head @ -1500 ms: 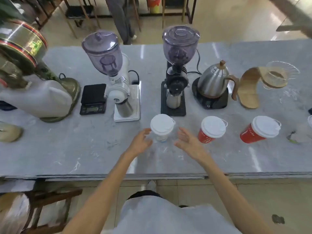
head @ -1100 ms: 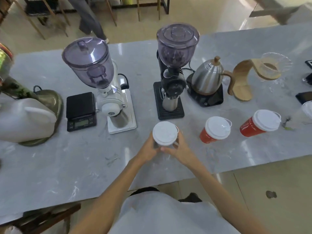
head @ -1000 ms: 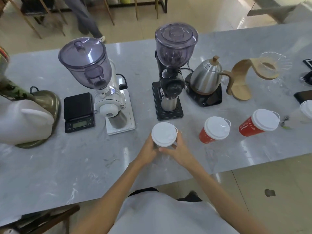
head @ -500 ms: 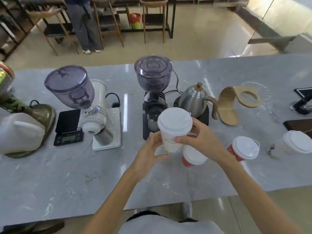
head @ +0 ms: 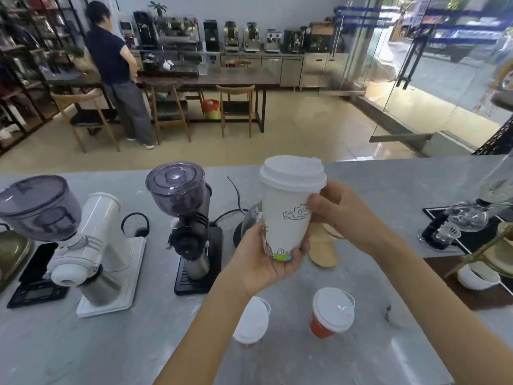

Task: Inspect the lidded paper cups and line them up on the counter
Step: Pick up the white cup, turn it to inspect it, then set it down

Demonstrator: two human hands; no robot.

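Observation:
A tall white paper cup [head: 287, 215] with a white lid and line drawings is held upright in the air above the counter. My left hand [head: 263, 259] cups its base from below. My right hand [head: 341, 215] grips its side, thumb across the drawing. Below them two red cups with white lids stand on the grey marble counter [head: 83, 348]: one [head: 251, 323] partly hidden by my left forearm, the other [head: 331, 312] to its right.
A white grinder [head: 94, 245] and a black grinder [head: 191, 223] stand at the left, with a black scale [head: 36, 284] beside them. A wooden dripper stand [head: 323, 248] sits behind the held cup. Glassware and a tray [head: 466, 232] lie at right. A person stands far behind.
Both hands closed on the white cup and lifted it off the counter to chest height. The camera tilted upward, so the room behind came into view.

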